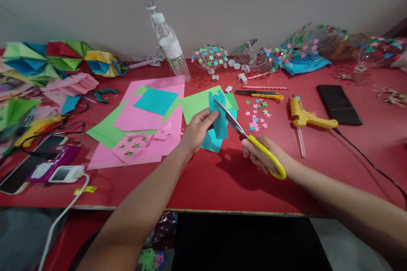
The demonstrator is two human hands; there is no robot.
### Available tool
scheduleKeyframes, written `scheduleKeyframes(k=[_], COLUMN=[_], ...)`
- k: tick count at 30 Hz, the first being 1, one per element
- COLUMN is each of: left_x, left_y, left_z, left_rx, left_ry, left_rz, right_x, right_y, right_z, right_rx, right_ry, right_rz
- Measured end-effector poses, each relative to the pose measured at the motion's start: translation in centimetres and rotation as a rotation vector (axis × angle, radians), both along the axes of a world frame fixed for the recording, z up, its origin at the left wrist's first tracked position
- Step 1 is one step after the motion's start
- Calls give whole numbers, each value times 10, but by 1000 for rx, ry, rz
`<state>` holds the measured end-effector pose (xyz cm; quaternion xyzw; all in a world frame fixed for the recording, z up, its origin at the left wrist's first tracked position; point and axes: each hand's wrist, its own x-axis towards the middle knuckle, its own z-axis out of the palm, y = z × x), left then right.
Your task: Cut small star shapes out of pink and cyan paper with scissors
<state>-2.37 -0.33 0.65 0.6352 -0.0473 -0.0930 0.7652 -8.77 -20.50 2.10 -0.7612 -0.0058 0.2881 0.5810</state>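
Note:
My left hand (201, 129) pinches a strip of blue paper (220, 127) between thumb and fingers and holds it up above the table. The strip's top edge is notched. In my right hand (259, 154) is a pair of scissors (237, 125) with yellow handles. Their blades point up and left and lie against the upper part of the strip; whether they cut into it I cannot tell. Below the strip lies another piece of blue paper (211, 142). Small paper stars (257, 114) in pink, green and blue are scattered right of the blades.
Pink sheets (140, 89) and green paper lie at left. A plastic bottle (173, 51) stands behind. A cutter knife (260, 94), a yellow glue gun (310, 118) with a cord and a black phone (339, 103) lie right. Star-covered clear bottles (210, 57) line the wall.

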Motion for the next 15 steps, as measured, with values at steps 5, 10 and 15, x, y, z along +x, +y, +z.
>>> scheduleKeyframes(k=[5,10,15], left_x=[-1,-1,-2], left_y=[-2,-2,-2], left_z=[2,3,2], left_rx=[-31,-65,-37], left_ry=[23,30,47], left_rz=[-1,-15,-29], right_x=[-1,-1,0], right_y=[0,0,1], right_z=[-2,0,4], right_rx=[10,-16,-35], right_ry=[-13,-20,-28], right_rz=[-2,-5,-3])
